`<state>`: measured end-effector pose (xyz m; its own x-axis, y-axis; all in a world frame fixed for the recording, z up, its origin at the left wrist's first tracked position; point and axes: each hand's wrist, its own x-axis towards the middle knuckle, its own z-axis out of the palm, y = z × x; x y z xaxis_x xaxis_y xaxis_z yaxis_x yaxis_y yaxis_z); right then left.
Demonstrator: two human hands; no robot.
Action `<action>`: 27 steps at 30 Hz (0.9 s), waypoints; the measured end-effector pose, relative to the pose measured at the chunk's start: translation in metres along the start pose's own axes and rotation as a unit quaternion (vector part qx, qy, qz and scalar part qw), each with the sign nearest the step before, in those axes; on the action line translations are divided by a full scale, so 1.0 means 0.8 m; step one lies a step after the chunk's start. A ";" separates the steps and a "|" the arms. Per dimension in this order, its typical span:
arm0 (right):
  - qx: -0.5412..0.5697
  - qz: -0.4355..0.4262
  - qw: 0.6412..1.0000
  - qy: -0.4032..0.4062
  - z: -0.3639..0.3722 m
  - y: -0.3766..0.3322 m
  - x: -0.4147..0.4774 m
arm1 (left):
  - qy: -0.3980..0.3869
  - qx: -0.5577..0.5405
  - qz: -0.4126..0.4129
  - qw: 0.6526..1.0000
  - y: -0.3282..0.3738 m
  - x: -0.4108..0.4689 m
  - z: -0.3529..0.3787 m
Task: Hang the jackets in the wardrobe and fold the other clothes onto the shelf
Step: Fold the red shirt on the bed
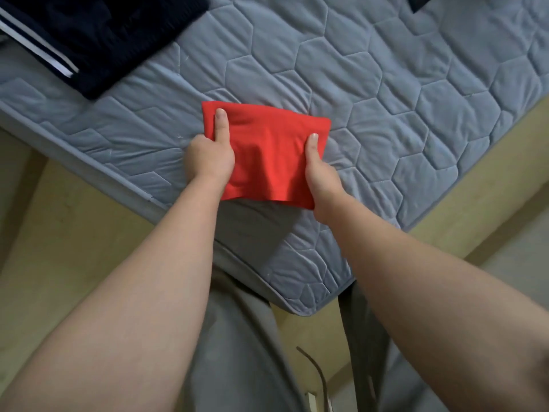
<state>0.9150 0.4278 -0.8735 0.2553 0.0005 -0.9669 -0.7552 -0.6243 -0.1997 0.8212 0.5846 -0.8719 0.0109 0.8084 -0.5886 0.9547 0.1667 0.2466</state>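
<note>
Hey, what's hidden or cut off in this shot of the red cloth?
Head view.
- Fingers of left hand and right hand: under the red cloth, only thumbs show.
- Dark garment: cut by top and left edges.
- Dark scrap, top edge: mostly out of frame.
- Wardrobe, shelf: not in view.

bedroom in home. big mattress point(401, 84) fills most of view: grey-blue cover, quilted in hexagon stitching, piped edge, corner pointing toward viewer. clothes on and over it: dark garment point(104, 40) with white stripes lying at far left, small folded red cloth point(267, 156) near middle. plain yellowish floor point(74, 233) either side of mattress corner. dim indoor light, domestic look.
</note>
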 end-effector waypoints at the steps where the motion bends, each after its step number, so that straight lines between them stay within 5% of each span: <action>1: -0.020 -0.013 1.000 0.020 0.000 -0.005 -0.010 | 0.015 0.009 0.022 1.000 0.007 -0.009 -0.015; 7: -0.109 -0.211 0.964 0.121 -0.021 -0.053 -0.144 | 0.098 -0.023 0.130 0.986 0.071 -0.090 -0.160; 12: -0.087 -0.290 0.937 0.175 -0.036 -0.086 -0.294 | 0.125 -0.096 0.207 0.966 0.106 -0.175 -0.318; 15: -0.030 -0.304 0.943 0.132 -0.034 -0.094 -0.384 | 0.139 -0.130 0.317 0.929 0.127 -0.240 -0.401; 18: 0.153 -0.262 0.953 0.003 -0.040 -0.101 -0.474 | 0.141 -0.145 0.433 0.878 0.154 -0.308 -0.486; 21: 0.286 -0.254 0.918 -0.103 -0.052 -0.115 -0.555 | 0.121 -0.144 0.515 0.836 0.174 -0.377 -0.547; 27: 0.370 -0.272 0.888 -0.014 -0.071 -0.132 -0.656 | 0.135 -0.150 0.593 0.780 0.185 -0.486 -0.611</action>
<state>0.8952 0.4487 -0.3363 0.6965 0.1715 -0.6967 -0.7175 0.1593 -0.6781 0.8129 0.5712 -0.2304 0.7306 0.5776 0.3640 0.2084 -0.6964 0.6867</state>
